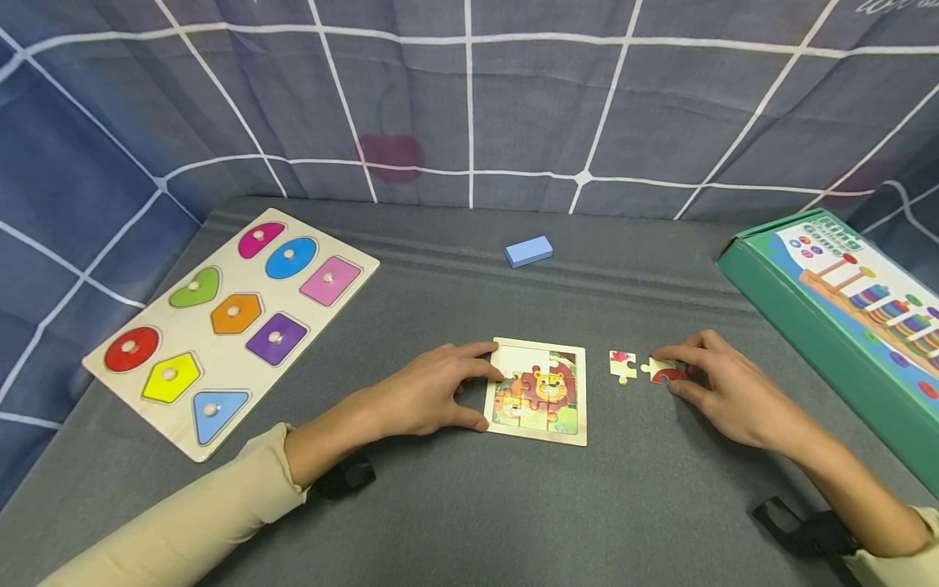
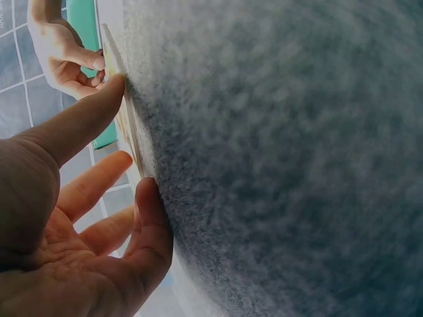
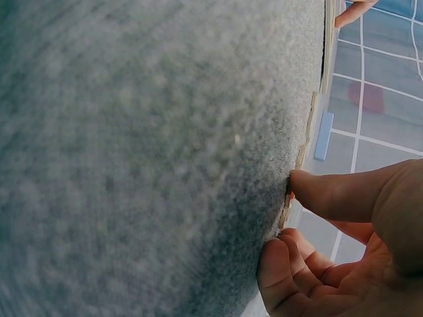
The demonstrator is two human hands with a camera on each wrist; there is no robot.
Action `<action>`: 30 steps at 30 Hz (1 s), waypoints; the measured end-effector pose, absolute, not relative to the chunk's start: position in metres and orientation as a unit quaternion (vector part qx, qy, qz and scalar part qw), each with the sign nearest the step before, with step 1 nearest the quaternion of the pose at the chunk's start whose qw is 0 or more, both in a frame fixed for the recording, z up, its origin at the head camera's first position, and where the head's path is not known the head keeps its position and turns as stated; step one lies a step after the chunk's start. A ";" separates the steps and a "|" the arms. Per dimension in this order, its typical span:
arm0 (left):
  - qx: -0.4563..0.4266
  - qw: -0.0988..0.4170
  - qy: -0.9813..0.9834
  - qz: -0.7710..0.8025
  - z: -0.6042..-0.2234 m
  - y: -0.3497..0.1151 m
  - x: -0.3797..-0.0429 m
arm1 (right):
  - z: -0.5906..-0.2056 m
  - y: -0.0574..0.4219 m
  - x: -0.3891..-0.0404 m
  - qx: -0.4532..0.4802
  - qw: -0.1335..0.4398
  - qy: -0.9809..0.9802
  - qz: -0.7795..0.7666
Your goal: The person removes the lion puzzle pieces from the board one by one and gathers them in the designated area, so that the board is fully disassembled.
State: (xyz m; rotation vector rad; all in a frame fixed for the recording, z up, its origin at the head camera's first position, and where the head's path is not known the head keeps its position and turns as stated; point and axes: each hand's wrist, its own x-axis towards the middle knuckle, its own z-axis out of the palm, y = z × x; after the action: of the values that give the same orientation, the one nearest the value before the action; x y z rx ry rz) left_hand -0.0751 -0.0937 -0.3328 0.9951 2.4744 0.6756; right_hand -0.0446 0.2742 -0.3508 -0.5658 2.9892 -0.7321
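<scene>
A square wooden lion puzzle board [image 1: 540, 436] lies flat in the middle of the table, with pale bare wood showing at its upper left. My left hand [image 1: 434, 390] holds its left side, the thumb at the lower corner and a forefinger at the upper one. In the left wrist view, that hand's fingertips touch the board's thin edge [image 2: 134, 142]. To the right, my right hand [image 1: 734, 397] pinches a pale puzzle piece with a red patch [image 1: 659, 369] between thumb and forefinger, partly hidden by the fingers. Beside it lies another puzzle piece [image 1: 623, 366] with a pink patch.
On the left lies a wooden shape board [image 1: 242, 363] with several coloured knobbed pieces. A blue block [image 1: 529, 251] lies beyond the puzzle. A green toy box [image 1: 829, 326] stands along the right side. A dark checked cloth [image 1: 528, 106] hangs behind the grey tabletop [image 1: 557, 522].
</scene>
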 end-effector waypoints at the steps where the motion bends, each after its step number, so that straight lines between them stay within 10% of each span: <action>1: 0.355 0.194 0.883 0.240 -0.333 -0.094 -0.075 | -0.351 0.274 -0.045 -0.180 0.007 0.955 -0.234; 30: 0.348 0.196 0.886 0.237 -0.332 -0.093 -0.076 | -0.334 0.202 -0.040 -0.208 0.019 0.936 -0.284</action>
State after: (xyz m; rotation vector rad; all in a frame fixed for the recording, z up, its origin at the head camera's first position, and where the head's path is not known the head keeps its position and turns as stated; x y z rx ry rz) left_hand -0.0756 -0.0935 -0.3316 0.9753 2.4821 0.6629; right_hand -0.0398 0.2016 -0.3341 -0.6468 2.9050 -0.8832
